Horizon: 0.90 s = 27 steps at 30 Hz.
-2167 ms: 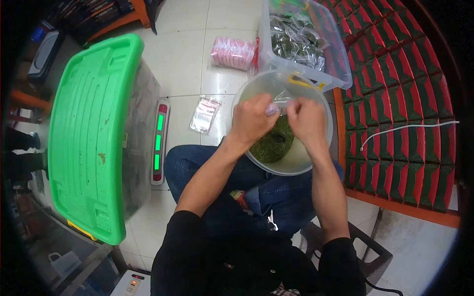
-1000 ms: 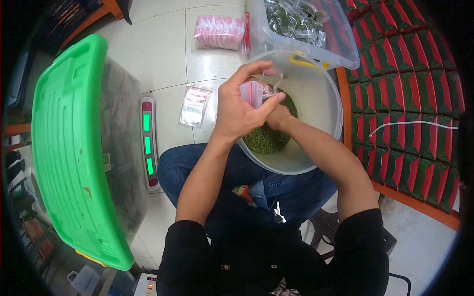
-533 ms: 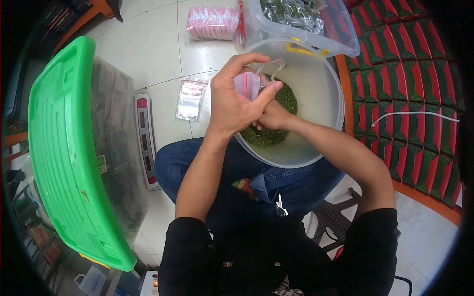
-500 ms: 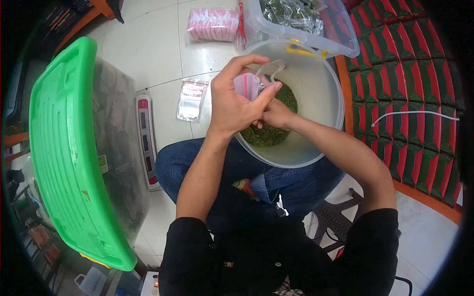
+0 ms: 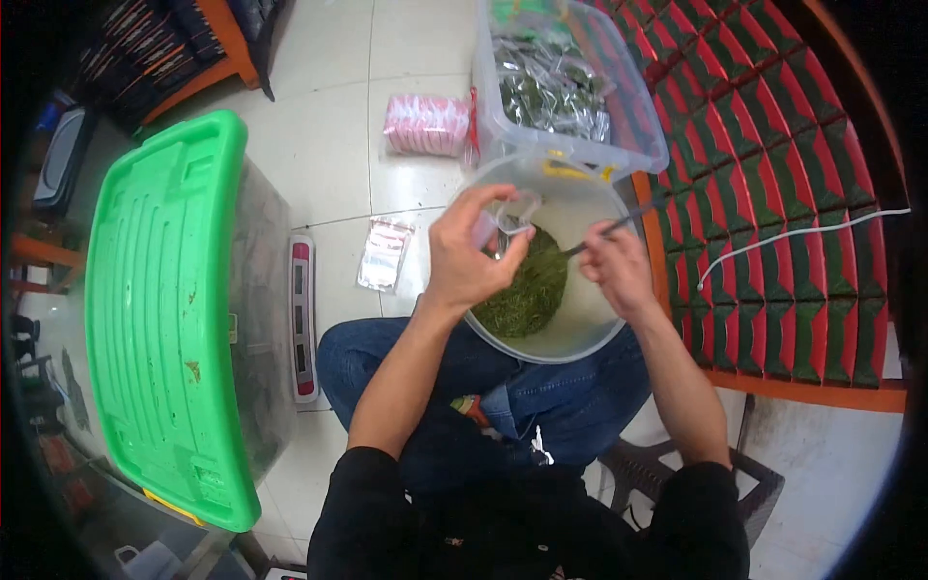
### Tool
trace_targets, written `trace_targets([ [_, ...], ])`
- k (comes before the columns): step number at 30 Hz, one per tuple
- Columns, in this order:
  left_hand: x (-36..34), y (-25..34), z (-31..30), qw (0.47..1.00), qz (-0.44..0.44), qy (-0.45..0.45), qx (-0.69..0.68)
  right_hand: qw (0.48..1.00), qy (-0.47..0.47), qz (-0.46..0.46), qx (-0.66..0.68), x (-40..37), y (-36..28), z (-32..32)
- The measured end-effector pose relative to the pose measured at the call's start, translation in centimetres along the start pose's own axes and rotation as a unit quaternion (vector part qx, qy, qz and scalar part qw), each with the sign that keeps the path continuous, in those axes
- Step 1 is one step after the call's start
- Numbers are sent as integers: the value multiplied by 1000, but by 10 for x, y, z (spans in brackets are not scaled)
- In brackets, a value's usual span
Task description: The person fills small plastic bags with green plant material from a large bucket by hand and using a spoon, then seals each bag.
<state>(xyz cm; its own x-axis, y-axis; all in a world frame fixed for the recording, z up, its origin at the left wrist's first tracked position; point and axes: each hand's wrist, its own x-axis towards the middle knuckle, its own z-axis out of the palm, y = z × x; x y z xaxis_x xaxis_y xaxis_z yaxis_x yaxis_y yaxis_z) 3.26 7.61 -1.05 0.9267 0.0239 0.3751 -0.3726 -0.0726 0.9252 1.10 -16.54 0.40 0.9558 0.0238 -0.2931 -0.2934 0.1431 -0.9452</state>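
- Hands both up over round plastic tub [image 5: 592,340], which sits on the person's lap, against the jeans [image 5: 541,387].
- left hand [image 5: 467,259]: thumb and fingers pinched on small clear bag [image 5: 505,217], holding it above the tub's left side. Bag mouth looks open; can't tell what's inside it.
- right hand [image 5: 613,271]: fingers closed round thin dark tool [image 5: 623,221]. It sticks out up and to the right, past the tub rim. Working end is hidden by the hand, so can't tell what kind of tool.
- Hands are apart, with the bag between them, closer to the left one.
- green dried leaves [image 5: 527,290]: heaped in the tub bottom, just below both hands.
- clear storage box [image 5: 638,145]: on the floor, touching the tub's far rim, full of filled packets [image 5: 551,87].
- pink bag stack [image 5: 425,124]: just beside the box on its left.
- empty flat bag [image 5: 385,253]: on the tiles left of the tub.
- long narrow device [image 5: 302,314]: lies on the floor between the person's knee and the green-lidded bin [image 5: 164,300].
- red-green mat [image 5: 773,193]: right of the tub, with white cable [image 5: 802,232] lying across it.
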Motion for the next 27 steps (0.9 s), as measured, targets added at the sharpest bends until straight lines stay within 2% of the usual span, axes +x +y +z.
trace_targets([
  [1,1,3,1,997,64,2,46,995,47,-83,-7,-5,-15,-2],
  [2,0,7,2,997,70,4,44,995,47,-89,-9,-7,-28,0],
  [4,-5,15,6,986,96,-13,133,952,59,-283,-101,-17,-53,7],
  [5,-5,9,10,976,151,-4,158,946,97,-275,-144,-22,-61,16],
  [6,-7,12,12,976,154,-7,156,945,102,-277,-143,-25,-64,27],
  [8,-13,17,15,976,115,-19,184,833,118,-378,-387,-30,-71,50],
  [9,-13,18,15,976,117,-18,184,802,104,-373,-455,-40,-81,63],
  [10,-14,17,16,974,117,-15,191,801,104,-375,-455,-40,-80,69],
  [12,-15,15,17,973,118,-11,198,757,95,-441,-472,-39,-77,76],
  [14,-16,13,17,971,115,9,208,747,97,-428,-499,-39,-77,75],
  [16,-16,10,17,974,110,20,197,723,182,-354,-565,-44,-82,81],
  [17,-14,9,17,977,105,30,184,722,182,-357,-564,-43,-79,81],
  [19,-12,9,17,983,107,29,148,720,56,-419,-550,-36,-65,76],
  [20,-12,9,17,988,105,24,112,719,59,-421,-550,-34,-57,72],
  [22,-10,17,11,990,103,13,94,678,67,-424,-597,-27,-47,65],
  [24,-5,17,5,992,97,8,78,673,80,-443,-587,-28,-44,62],
  [26,-4,11,2,995,98,-15,-6,672,97,-454,-577,-25,-41,56],
  [27,-5,8,2,995,97,-18,-6,730,78,-452,-506,-20,-37,51],
])
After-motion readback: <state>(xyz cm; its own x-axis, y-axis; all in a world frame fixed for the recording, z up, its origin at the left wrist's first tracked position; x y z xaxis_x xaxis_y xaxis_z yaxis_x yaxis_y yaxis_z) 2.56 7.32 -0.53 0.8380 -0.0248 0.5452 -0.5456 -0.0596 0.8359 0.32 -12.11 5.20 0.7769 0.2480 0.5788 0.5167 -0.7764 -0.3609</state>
